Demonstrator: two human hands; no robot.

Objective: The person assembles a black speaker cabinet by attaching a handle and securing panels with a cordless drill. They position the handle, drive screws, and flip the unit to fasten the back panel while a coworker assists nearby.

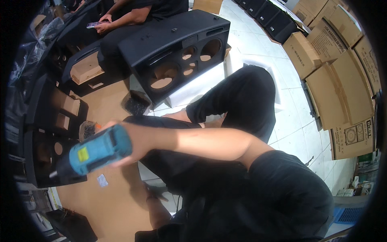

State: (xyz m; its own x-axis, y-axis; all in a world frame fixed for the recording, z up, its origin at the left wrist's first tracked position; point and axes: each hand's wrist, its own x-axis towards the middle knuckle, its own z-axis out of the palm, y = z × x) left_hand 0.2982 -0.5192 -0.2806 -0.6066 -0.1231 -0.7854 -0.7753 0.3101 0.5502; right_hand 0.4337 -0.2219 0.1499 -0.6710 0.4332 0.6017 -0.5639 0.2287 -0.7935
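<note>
A teal and black cordless screwdriver (100,148) is gripped in my right hand (139,141), its bit end pointing left and down. It hangs over the left side, in front of a black speaker cabinet (38,159), and is slightly blurred. The tip appears over the cabinet's dark edge; I cannot tell if it touches. My left hand (155,193) is low beside my leg, partly in shadow, fingers apart and resting near the edge of the cardboard sheet (109,205). Beyond the screwdriver sits a small container of dark screws (88,130).
A large black speaker cabinet (177,52) with round cutouts stands ahead. Beside it is a box of dark small parts (136,104). Another person's hands (105,24) hold a phone at the upper left. Cardboard boxes (338,84) are stacked right. A small packet (102,180) lies on the cardboard.
</note>
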